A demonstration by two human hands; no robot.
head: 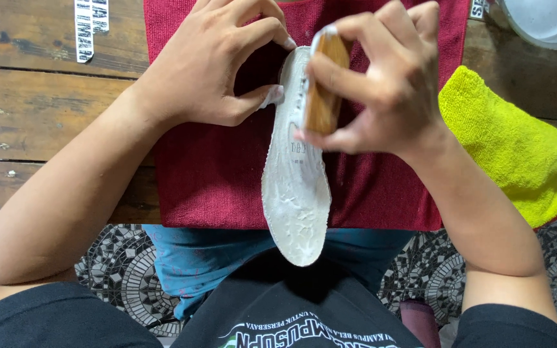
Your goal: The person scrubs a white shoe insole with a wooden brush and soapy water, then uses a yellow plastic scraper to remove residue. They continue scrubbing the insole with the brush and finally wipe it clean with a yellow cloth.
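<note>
Fingers (277, 95) of the left hand (207, 71) pinched the white insole (296, 187) by its far end, wrist bent inward. Right hand (381, 84) fingers clamped a wooden brush (323, 96) against it. Beneath them lay a red towel (214, 174) on the desk (40, 109); right of them, a yellow cloth (504, 142).

free: bare red towel (214, 174) left of and below the grip | blocked: yellow cloth (507, 145) right of it, bowl (543, 22) beyond
</note>
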